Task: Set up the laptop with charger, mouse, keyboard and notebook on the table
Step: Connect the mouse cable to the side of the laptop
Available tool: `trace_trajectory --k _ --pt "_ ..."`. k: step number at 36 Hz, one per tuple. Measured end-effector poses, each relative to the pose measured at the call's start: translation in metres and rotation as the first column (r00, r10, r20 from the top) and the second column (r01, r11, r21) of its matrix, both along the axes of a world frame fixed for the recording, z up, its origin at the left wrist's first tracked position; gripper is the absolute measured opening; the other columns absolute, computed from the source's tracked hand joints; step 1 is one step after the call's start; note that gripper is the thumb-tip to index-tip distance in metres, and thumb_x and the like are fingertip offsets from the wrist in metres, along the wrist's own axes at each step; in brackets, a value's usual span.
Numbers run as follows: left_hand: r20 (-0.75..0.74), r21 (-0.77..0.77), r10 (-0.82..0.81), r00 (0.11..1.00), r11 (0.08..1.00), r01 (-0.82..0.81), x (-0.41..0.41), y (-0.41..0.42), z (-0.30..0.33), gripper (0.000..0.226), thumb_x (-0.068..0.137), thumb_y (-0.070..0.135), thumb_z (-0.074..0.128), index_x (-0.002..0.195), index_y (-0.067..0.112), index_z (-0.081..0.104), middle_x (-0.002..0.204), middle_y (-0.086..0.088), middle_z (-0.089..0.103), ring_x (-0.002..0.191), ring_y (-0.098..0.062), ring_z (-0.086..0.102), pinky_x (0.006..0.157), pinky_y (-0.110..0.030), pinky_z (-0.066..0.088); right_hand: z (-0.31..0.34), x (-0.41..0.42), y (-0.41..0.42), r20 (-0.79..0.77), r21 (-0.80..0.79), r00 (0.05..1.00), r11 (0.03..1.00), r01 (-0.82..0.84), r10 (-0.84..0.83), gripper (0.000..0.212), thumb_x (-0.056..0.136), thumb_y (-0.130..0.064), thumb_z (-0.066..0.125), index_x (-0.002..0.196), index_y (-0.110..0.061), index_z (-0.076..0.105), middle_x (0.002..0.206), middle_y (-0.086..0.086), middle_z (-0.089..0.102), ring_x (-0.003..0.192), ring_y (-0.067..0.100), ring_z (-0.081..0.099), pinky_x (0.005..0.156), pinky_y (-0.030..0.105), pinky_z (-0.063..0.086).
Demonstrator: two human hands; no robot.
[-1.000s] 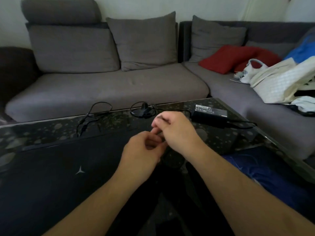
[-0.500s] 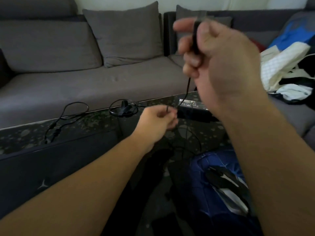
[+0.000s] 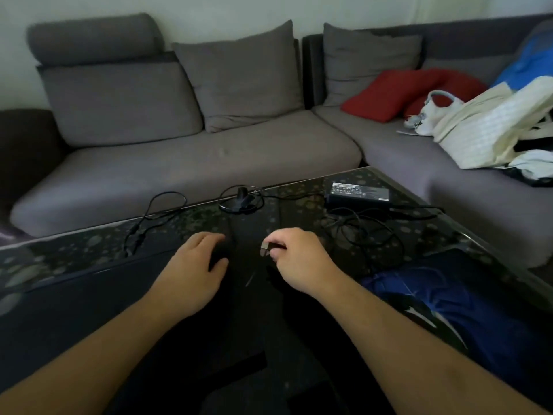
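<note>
A: Where is the charger plug (image 3: 264,252) right now?

B: Pinched in the right hand (image 3: 299,262), just above the dark table (image 3: 89,250), its metal tip pointing left toward the other hand. Its cord (image 3: 359,235) runs back to the right in loose loops to the power brick (image 3: 359,193), which lies near the far right corner of the table.

A: And the laptop?

B: I take the dark slab at near left to be the laptop (image 3: 74,310), lid closed, though it blends into the tabletop. The plug's long axis lies roughly left to right, so it already faces that way; the right hand is the nearer one, since it holds the thing.

A: What is the left hand (image 3: 194,271) doing?

B: Fingers curled over something dark on the table; whether it grips an object or only rests there I cannot tell.

A: Anything else out there?

B: A second thin cable (image 3: 155,217) at far left, a small black stand (image 3: 241,199) with a coiled lead at the far edge, and a grey sofa (image 3: 209,151) behind.
</note>
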State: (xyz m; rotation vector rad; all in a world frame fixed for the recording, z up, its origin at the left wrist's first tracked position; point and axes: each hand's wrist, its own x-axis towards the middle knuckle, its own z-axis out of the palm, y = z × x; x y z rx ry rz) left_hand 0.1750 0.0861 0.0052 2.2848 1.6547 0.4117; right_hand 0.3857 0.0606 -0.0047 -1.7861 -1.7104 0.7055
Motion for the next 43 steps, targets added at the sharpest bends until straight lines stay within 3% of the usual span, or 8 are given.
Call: trace_trajectory --k 2,5,9,16,24,28,37,43 --pt "-0.046 -0.026 0.015 0.999 1.000 -0.016 -0.009 -0.001 -0.008 0.056 0.105 0.041 0.053 0.158 0.027 0.039 0.163 0.009 0.035 0.150 -0.014 0.034 0.125 -0.036 0.031 -0.005 -0.009 0.004 -0.010 -0.012 1.000 1.000 -0.011 0.010 0.023 0.103 -0.015 0.060 0.122 -0.026 0.067 0.116 -0.002 0.068 0.097 0.014 0.066 0.072 0.022 0.053" --pt "-0.053 0.024 0.022 0.998 1.000 -0.021 -0.011 -0.007 -0.017 0.056 0.107 0.042 0.046 0.160 0.026 0.035 0.167 0.009 0.031 0.154 -0.012 0.027 0.126 -0.034 0.025 -0.012 -0.021 0.012 0.054 -0.014 0.999 1.000 0.007 -0.007 0.014 0.102 -0.019 0.062 0.111 -0.029 0.060 0.106 -0.005 0.064 0.090 0.012 0.064 0.081 0.037 0.061" --pt "-0.042 0.046 0.039 0.998 0.998 -0.037 -0.012 -0.006 -0.022 0.056 0.108 0.042 0.044 0.161 0.028 0.035 0.168 0.009 0.030 0.155 -0.012 0.027 0.128 -0.036 0.024 -0.016 -0.031 0.023 0.099 0.077 0.992 0.994 0.077 -0.084 0.011 0.097 -0.021 0.071 0.102 -0.029 0.066 0.108 -0.007 0.055 0.089 0.013 0.060 0.079 0.035 0.059" --pt "-0.013 0.032 0.074 0.997 0.997 -0.074 -0.013 -0.003 -0.025 0.057 0.105 0.046 0.047 0.159 0.033 0.036 0.167 0.014 0.029 0.155 -0.011 0.023 0.128 -0.040 0.022 -0.024 -0.034 0.045 0.044 0.095 0.999 0.995 -0.007 0.003 0.017 0.084 -0.011 0.079 0.090 -0.027 0.078 0.098 0.000 0.075 0.092 0.021 0.071 0.084 0.040 0.063" --pt "-0.013 0.031 0.073 0.997 0.997 -0.072 -0.009 0.002 -0.030 0.058 0.102 0.043 0.055 0.157 0.033 0.041 0.164 0.016 0.033 0.154 -0.010 0.023 0.128 -0.041 0.022 -0.035 -0.012 0.048 -0.019 0.067 0.994 0.992 -0.109 0.111 0.020 0.083 -0.009 0.079 0.077 -0.028 0.079 0.082 -0.008 0.076 0.085 0.015 0.072 0.082 0.036 0.064" --pt "-0.006 0.022 0.087 0.996 0.996 -0.087 -0.007 0.003 -0.031 0.055 0.103 0.039 0.055 0.156 0.032 0.042 0.163 0.017 0.034 0.154 -0.009 0.023 0.127 -0.040 0.021 -0.036 -0.009 0.049 -0.075 0.096 0.996 0.995 -0.038 0.045 0.019 0.083 -0.009 0.080 0.075 -0.026 0.080 0.081 -0.005 0.076 0.079 0.016 0.072 0.076 0.035 0.065" --pt "-0.001 0.035 0.089 0.996 0.995 -0.089 -0.006 0.005 -0.033 0.053 0.103 0.033 0.058 0.154 0.028 0.045 0.161 0.012 0.037 0.153 -0.012 0.026 0.126 -0.039 0.022 -0.038 -0.006 0.034 -0.127 0.080 0.986 0.992 -0.096 0.105 0.019 0.084 -0.009 0.083 0.084 -0.028 0.081 0.084 -0.009 0.075 0.087 0.012 0.072 0.083 0.034 0.064" --pt "-0.024 0.033 0.089 0.996 0.996 -0.088 -0.006 0.003 -0.031 0.054 0.103 0.035 0.056 0.155 0.028 0.043 0.163 0.011 0.035 0.153 -0.013 0.025 0.127 -0.040 0.022 -0.041 -0.017 0.033 -0.174 0.119 0.985 0.993 0.009 0.012 0.018 0.083 -0.013 0.084 0.083 -0.030 0.079 0.084 -0.009 0.075 0.087 0.014 0.073 0.084 0.036 0.064"
